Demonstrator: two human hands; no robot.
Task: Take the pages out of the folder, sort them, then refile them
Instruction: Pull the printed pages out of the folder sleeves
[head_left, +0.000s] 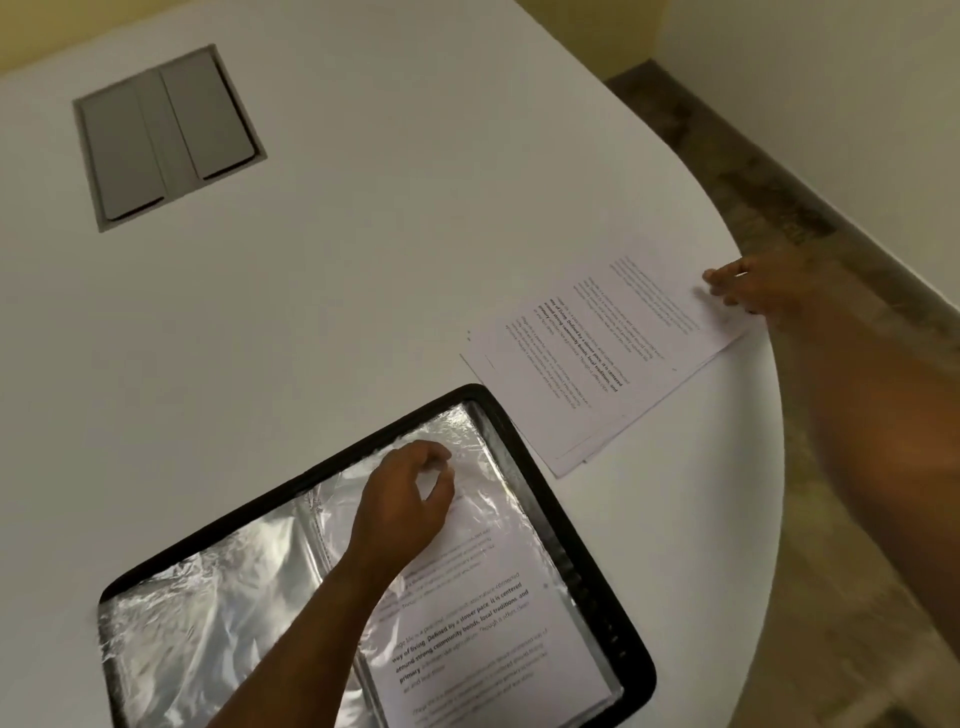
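A black folder (587, 551) with clear plastic sleeves lies open on the white table, near the front edge. Its right sleeve holds a printed page (467, 613); the left sleeve (208, 623) looks empty and crinkled. My left hand (410, 499) rests on the top of the right sleeve, fingers pinched at the plastic's upper edge. To the right, a loose stack of printed pages (597, 364) lies on the table beside the folder. My right hand (737, 291) grips the far corner of that stack at the table's rim.
A grey recessed cable hatch (166, 135) sits in the white table (389, 234) at the far left. The table's curved edge runs down the right side, with brown floor (810, 519) and a wall beyond it.
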